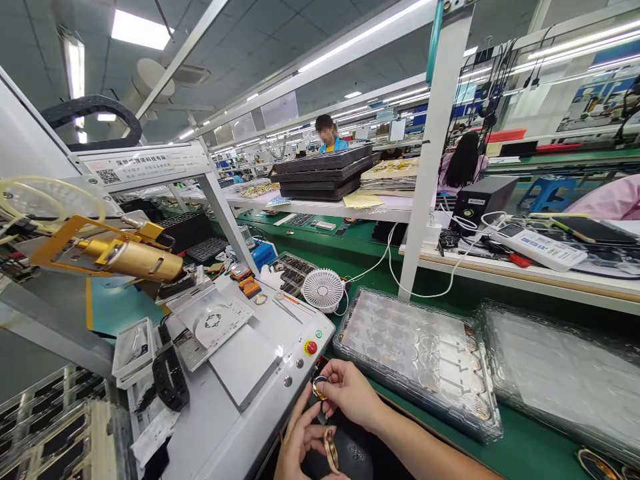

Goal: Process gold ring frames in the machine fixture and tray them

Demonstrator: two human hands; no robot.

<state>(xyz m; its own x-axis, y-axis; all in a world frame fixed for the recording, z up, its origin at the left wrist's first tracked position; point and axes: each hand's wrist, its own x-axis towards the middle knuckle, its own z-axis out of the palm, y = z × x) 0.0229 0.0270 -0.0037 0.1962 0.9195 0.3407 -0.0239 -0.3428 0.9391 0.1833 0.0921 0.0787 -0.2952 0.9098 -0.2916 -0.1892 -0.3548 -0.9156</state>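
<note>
Two parts are held, one per hand. The gold-coloured ring is gripped nearly edge-on by the left hand. Just beyond it, the small round black-faced part is pinched by the right hand, with left fingertips alongside. Farther off, the emergency-stop button is panel-mounted.

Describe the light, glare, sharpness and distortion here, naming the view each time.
Head view: ceiling panel blown out white; head view: glare patches on the clear tray; head view: sign lettering soft, partly unreadable; head view: white post leaning, probably lens distortion.
</note>
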